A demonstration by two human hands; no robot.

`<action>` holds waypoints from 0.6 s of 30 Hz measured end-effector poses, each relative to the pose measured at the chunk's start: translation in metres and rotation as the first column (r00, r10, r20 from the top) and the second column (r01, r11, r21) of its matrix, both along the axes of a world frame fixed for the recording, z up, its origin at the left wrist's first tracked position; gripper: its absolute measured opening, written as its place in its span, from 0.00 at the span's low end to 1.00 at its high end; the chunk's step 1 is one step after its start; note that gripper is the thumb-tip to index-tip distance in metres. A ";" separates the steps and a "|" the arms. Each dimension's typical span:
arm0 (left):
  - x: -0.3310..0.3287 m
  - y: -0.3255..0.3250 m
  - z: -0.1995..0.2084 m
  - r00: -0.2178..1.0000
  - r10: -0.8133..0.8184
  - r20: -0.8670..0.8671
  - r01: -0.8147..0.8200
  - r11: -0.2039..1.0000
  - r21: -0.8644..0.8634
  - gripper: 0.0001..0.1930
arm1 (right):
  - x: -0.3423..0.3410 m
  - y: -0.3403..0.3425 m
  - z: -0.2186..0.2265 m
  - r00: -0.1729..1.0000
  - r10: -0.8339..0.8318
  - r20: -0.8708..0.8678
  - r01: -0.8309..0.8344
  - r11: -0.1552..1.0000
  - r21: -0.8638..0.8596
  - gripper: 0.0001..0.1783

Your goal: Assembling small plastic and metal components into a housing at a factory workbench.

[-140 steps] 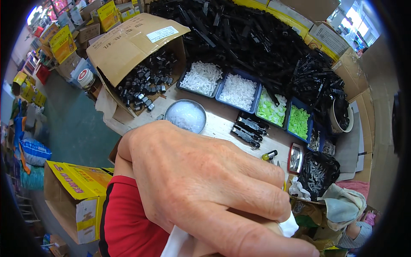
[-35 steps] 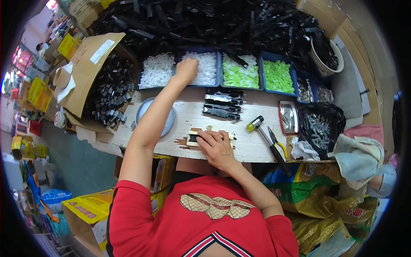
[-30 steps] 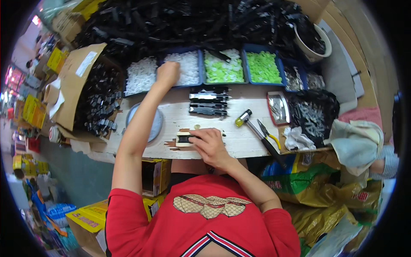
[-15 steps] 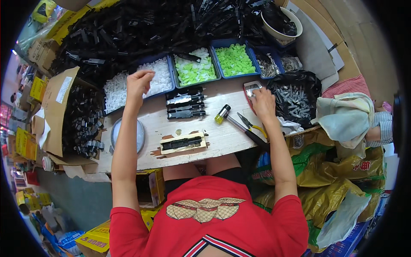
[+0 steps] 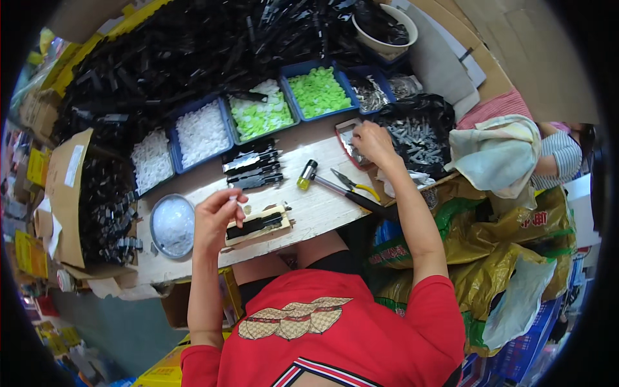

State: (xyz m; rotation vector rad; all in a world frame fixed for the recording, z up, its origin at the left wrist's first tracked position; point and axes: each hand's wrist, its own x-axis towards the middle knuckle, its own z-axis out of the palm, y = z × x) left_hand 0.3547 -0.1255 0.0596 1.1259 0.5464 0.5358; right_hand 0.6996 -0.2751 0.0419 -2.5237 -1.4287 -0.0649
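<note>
My left hand [image 5: 216, 219] hovers just left of a wooden jig [image 5: 258, 227] that carries a black part, and it pinches a small white piece between thumb and fingers. My right hand [image 5: 371, 143] reaches out to a small red-rimmed tray [image 5: 347, 132] of metal pieces, fingers curled down into it. Whether it holds anything is hidden. Between the hands lie a row of black parts [image 5: 253, 165], a yellow-headed hammer [image 5: 309, 175] and yellow-handled pliers [image 5: 353, 186].
Blue bins hold white pieces [image 5: 200, 132] and green pieces [image 5: 319, 91]. A metal bowl [image 5: 171, 226] sits at the left, a black bag of metal parts [image 5: 418, 132] at the right. Black parts are piled behind [image 5: 193, 51]. A cardboard box [image 5: 68, 193], a cloth [image 5: 496, 155] and another person's striped sleeve [image 5: 560, 161] flank the bench.
My left hand came back from the white-piece bin to the jig. My right hand left the jig and reached to the tray at the right.
</note>
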 end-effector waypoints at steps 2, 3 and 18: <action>-0.003 -0.005 -0.004 1.000 0.017 -0.011 -0.017 1.000 -0.022 0.10 | 0.010 0.004 0.015 0.999 -0.018 0.031 0.011 0.980 0.200 0.08; -0.004 -0.007 -0.006 1.000 0.018 -0.010 -0.018 1.000 -0.021 0.10 | 0.018 0.006 0.027 0.996 -0.041 0.077 0.019 0.964 0.264 0.07; 0.002 -0.014 0.003 0.997 0.022 -0.077 -0.020 0.999 0.035 0.10 | 0.200 -0.002 0.022 0.923 -0.377 0.072 0.377 0.926 0.014 0.13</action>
